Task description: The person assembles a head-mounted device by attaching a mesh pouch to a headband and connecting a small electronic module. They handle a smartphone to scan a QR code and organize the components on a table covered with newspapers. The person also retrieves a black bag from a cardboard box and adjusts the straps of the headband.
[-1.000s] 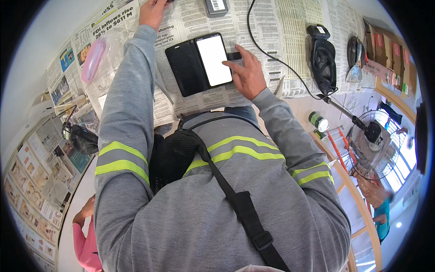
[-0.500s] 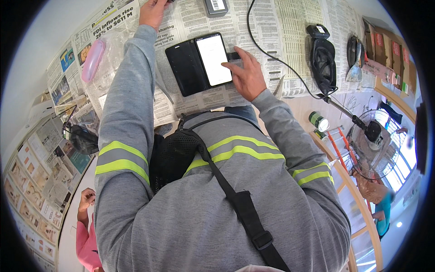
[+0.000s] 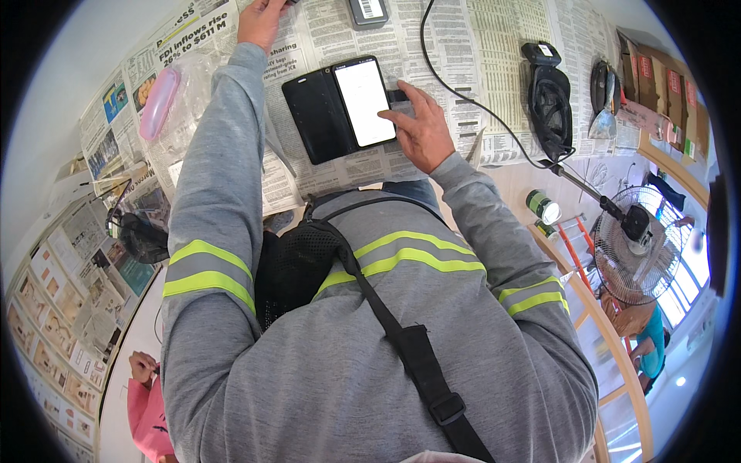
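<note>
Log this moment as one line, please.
left hand: partly cut off, grip unclear | right hand: open, thumb at phone screen | black case: open | newspaper: underneath

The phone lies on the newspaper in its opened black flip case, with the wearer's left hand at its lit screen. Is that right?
Not quite: it is the right hand at the phone's lit screen. The head view shows the left hand up at the picture's top edge. The opened black flip case on the newspaper is as you said.
</note>
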`<state>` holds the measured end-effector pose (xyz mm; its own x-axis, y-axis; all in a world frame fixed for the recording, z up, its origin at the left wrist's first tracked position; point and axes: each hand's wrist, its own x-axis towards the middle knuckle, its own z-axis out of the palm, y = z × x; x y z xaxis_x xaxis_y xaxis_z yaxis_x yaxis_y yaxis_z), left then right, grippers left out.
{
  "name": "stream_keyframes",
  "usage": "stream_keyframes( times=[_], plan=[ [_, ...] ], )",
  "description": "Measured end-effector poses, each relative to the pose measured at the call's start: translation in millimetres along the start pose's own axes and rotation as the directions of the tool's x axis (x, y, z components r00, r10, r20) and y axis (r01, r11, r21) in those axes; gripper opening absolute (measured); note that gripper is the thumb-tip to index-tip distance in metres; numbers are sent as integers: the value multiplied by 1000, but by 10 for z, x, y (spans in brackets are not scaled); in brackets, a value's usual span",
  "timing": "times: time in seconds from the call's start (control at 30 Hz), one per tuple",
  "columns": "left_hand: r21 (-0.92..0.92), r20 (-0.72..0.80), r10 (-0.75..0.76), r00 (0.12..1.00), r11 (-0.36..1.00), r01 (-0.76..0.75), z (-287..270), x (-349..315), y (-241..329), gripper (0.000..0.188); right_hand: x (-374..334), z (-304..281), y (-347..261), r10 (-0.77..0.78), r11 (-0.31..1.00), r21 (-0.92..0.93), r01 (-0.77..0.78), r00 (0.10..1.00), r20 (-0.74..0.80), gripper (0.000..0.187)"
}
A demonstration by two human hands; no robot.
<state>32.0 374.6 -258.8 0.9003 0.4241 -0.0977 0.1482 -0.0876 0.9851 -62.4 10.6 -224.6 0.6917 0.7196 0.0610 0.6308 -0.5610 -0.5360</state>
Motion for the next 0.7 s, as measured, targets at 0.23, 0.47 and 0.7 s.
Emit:
stream_keyframes(
  times=[0.23,0.47,0.7],
  plan=[
    [-3,8,-16,1000,1000,16,-27,23,-56,62,8,65,13,42,999,-10,-42,999,-22,42],
    [-16,15,-17,1000,1000,18,-24,9,-5,62,7,48,10,36,999,20,-36,999,-22,42],
    [-16,17,-19,1000,1000,19,-24,15,-26,61,2,67,19,15,1000,-2,-15,1000,-23,43]
  ],
)
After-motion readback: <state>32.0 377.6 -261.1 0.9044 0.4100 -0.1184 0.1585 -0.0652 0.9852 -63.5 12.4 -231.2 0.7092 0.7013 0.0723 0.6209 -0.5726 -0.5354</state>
